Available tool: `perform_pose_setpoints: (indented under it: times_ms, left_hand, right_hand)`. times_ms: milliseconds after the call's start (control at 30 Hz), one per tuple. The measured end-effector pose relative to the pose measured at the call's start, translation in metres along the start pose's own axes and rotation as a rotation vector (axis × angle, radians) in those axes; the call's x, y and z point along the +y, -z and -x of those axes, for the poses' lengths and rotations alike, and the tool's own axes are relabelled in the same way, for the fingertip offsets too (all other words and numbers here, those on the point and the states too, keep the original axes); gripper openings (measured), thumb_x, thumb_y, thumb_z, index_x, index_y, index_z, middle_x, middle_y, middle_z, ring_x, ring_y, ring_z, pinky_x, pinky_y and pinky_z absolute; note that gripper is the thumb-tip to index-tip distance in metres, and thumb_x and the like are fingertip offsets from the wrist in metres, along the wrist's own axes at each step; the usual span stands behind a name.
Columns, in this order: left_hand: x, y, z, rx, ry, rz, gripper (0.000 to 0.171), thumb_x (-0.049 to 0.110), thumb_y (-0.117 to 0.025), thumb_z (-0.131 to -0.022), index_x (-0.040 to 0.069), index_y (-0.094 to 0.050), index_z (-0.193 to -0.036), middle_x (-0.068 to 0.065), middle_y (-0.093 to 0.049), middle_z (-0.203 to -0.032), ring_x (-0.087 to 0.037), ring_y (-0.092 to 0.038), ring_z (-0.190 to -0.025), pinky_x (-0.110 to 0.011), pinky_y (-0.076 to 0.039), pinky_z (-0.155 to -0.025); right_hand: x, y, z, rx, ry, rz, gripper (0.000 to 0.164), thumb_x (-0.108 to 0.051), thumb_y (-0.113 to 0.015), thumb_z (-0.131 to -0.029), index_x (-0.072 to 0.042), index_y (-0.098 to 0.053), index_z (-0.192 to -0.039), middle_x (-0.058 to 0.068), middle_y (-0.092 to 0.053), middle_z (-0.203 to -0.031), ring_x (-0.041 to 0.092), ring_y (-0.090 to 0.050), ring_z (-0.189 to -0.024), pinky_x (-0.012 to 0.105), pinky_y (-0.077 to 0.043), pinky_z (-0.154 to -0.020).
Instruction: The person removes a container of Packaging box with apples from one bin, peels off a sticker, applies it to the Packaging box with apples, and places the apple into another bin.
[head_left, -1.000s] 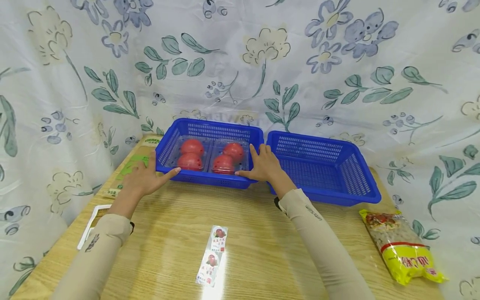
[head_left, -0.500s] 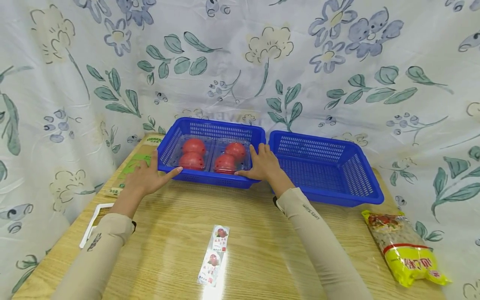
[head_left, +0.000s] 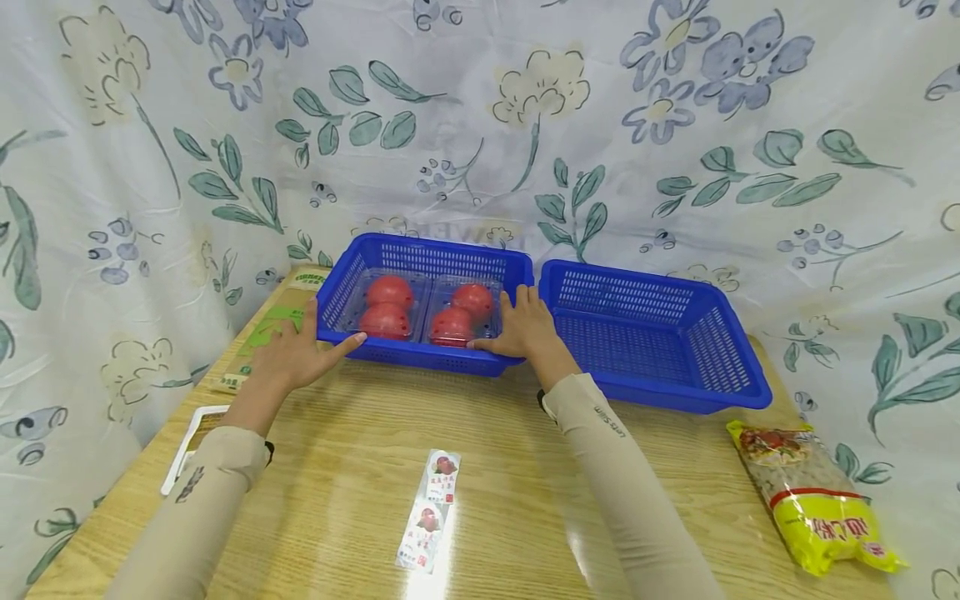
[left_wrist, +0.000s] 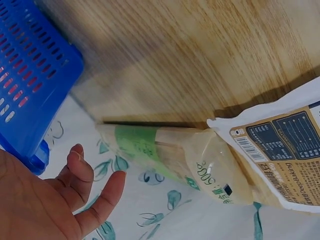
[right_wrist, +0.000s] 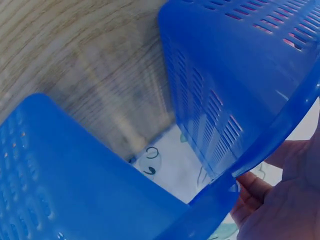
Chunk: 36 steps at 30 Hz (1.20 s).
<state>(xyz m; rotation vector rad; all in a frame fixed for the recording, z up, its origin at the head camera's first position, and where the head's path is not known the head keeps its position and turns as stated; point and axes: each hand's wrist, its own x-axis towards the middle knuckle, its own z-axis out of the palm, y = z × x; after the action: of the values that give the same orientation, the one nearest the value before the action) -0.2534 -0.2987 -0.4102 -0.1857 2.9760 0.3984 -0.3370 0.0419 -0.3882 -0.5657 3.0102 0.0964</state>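
A blue plastic basket (head_left: 442, 359) stands at the back of the table and holds two clear clamshell boxes of round red fruit (head_left: 388, 321). My left hand (head_left: 291, 358) is at its front left corner, thumb on the front rim and index finger along the side; in the left wrist view its other fingers are loosely bent, free of the basket. My right hand (head_left: 523, 329) grips the front right corner, thumb at the front rim and fingers bent over the side rim. The right wrist view shows those fingers (right_wrist: 255, 187) partly hidden behind the rim.
A second blue basket (head_left: 660, 393) stands close on the right. A yellow bag (head_left: 817, 500) lies at the right edge, a green-banded packet (head_left: 251, 346) and white-edged pouch (head_left: 183, 446) at the left. A strip of fruit labels (head_left: 430, 512) lies in front. A floral curtain (head_left: 480, 100) hangs behind.
The whole view shifts slightly; the basket, fruit boxes and left hand keep their places. My right forearm and wrist swing a little to the left, the hand staying on the basket corner.
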Motion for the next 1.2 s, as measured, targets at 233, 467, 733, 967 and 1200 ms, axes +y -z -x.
perform_pose_setpoints:
  times_ms: [233, 467, 733, 967, 1200]
  left_hand:
    - [0.000, 0.003, 0.000, -0.006, -0.003, 0.000, 0.121, 0.091, -0.025, -0.081, 0.005, 0.017, -0.156, -0.051, -0.014, -0.148, -0.071, -0.021, -0.130, -0.081, -0.034, -0.088]
    - [0.001, 0.005, 0.000, -0.005, -0.010, -0.006, 0.121, 0.090, -0.024, -0.082, 0.004, 0.017, -0.155, -0.051, -0.014, -0.147, -0.072, -0.020, -0.130, -0.080, -0.034, -0.088]
    - [-0.002, 0.002, 0.003, -0.006, -0.018, 0.003, 0.119, 0.089, -0.025, -0.083, 0.004, 0.019, -0.155, -0.051, -0.015, -0.147, -0.074, -0.022, -0.128, -0.079, -0.037, -0.085]
    - [-0.003, -0.002, 0.001, -0.002, -0.013, 0.009, 0.121, 0.091, -0.025, -0.082, 0.005, 0.018, -0.155, -0.050, -0.017, -0.147, -0.073, -0.025, -0.127, -0.077, -0.040, -0.083]
    - [-0.003, -0.002, -0.001, -0.002, -0.005, 0.011, 0.121, 0.091, -0.024, -0.081, 0.006, 0.016, -0.156, -0.050, -0.017, -0.147, -0.073, -0.026, -0.127, -0.077, -0.039, -0.083]
  right_hand:
    - [-0.003, 0.003, -0.001, -0.001, -0.013, 0.026, 0.113, -0.082, -0.055, -0.079, 0.000, -0.031, -0.154, 0.026, -0.028, -0.153, 0.041, -0.020, -0.146, 0.046, -0.029, -0.118]
    - [-0.004, 0.003, -0.003, -0.014, -0.020, 0.086, 0.109, -0.083, -0.052, -0.080, -0.003, -0.036, -0.152, 0.024, -0.029, -0.152, 0.040, -0.020, -0.145, 0.045, -0.025, -0.119]
    - [-0.007, -0.001, -0.004, -0.027, -0.005, 0.085, 0.101, -0.080, -0.053, -0.082, -0.009, -0.041, -0.152, 0.023, -0.032, -0.150, 0.039, -0.021, -0.144, 0.046, -0.022, -0.120]
    - [-0.011, -0.003, -0.005, -0.008, -0.003, 0.114, 0.096, -0.083, -0.050, -0.080, -0.005, -0.062, -0.134, 0.022, -0.038, -0.145, 0.036, -0.024, -0.141, 0.046, -0.022, -0.119]
    - [-0.012, -0.008, -0.011, 0.015, 0.006, 0.146, 0.099, -0.087, -0.043, -0.080, -0.005, -0.064, -0.132, 0.020, -0.042, -0.142, 0.034, -0.029, -0.136, 0.045, -0.025, -0.116]
